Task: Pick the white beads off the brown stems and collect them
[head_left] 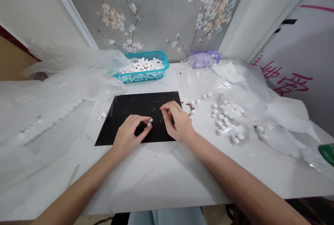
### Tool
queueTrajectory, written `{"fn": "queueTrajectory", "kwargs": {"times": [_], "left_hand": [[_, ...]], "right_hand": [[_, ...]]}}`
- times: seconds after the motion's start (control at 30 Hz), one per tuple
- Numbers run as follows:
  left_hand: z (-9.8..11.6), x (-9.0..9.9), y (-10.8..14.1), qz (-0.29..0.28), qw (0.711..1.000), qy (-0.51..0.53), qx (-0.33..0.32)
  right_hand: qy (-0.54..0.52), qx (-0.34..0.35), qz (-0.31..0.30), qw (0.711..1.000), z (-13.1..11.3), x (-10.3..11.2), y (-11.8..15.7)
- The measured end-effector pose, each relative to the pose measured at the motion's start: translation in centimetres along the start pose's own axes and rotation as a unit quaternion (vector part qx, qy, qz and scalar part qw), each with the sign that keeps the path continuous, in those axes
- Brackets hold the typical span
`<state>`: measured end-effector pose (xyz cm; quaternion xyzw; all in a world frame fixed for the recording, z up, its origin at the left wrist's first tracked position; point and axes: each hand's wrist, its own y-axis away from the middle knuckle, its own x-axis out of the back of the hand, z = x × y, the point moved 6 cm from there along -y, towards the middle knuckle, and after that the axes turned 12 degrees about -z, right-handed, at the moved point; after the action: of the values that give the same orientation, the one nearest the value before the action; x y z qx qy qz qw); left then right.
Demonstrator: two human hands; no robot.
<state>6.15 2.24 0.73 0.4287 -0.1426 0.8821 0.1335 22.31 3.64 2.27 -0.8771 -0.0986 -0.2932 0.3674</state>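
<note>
Over a black mat (125,108), my left hand (130,131) pinches a pair of small white balls (149,124) between thumb and fingertips. Just to the right, my right hand (177,120) hovers above the mat's right side, its thumb and index finger brought together. Whatever its fingertips may hold is too small to make out. Tiny brown pieces (153,110) are scattered on the mat between and beyond the hands. More brown pieces (191,106) lie by a few white balls on the table, off the mat's right edge.
A turquoise basket (167,64) full of white balls stands at the back. Clear plastic sheeting (65,75) covers the left. Loose white balls (221,116) lie on the right near crumpled clear bags (276,134). Behind is a purple box (208,59); a green-labelled bottle (326,153) lies far right.
</note>
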Motion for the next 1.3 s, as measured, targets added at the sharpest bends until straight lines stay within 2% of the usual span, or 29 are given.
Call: {"fn": "queueTrajectory", "kwargs": {"times": [0.13, 0.3, 0.4, 0.5, 0.67, 0.77, 0.97, 1.1, 1.17, 1.3], "left_hand": [[1.0, -0.4, -0.9, 0.008, 0.993, -0.110, -0.044], [1.2, -0.9, -1.0, 0.015, 0.984, -0.174, 0.028], [1.9, -1.4, -0.8, 0.017, 0.969, -0.243, 0.039], [2.5, -2.1, -1.3, -0.006, 0.957, -0.286, 0.044], [2.4, -3.4, -2.1, -0.075, 0.963, -0.259, 0.010], [1.9, -3.5, -2.1, -0.093, 0.972, -0.214, -0.006], [0.6, -1.6, -2.3, -0.057, 0.995, -0.079, 0.003], [0.2, 0.5, -2.5, 0.035, 0.999, -0.016, 0.029], [0.2, 1.1, -2.5, 0.053, 0.998, -0.023, 0.035], [0.1, 1.2, -2.0, 0.043, 0.992, -0.103, 0.063]], "right_hand": [[0.043, 0.008, -0.022, 0.999, -0.3, -0.4, 0.0], [0.062, 0.012, -0.012, 0.998, -0.3, -0.2, 0.0], [0.062, 0.010, -0.004, 0.998, -0.1, -0.2, 0.1], [0.063, 0.016, -0.001, 0.998, -0.1, -0.1, 0.1], [0.064, 0.020, 0.004, 0.998, -0.1, 0.0, 0.2], [0.066, 0.017, 0.007, 0.998, 0.0, 0.1, 0.2], [0.074, 0.018, -0.002, 0.997, -0.1, 0.1, 0.0], [0.082, 0.023, 0.002, 0.996, -0.3, 0.5, -0.1], [0.083, 0.024, 0.003, 0.996, -0.3, 0.5, -0.1], [0.084, 0.018, -0.005, 0.996, 0.0, 0.3, -0.1]]}}
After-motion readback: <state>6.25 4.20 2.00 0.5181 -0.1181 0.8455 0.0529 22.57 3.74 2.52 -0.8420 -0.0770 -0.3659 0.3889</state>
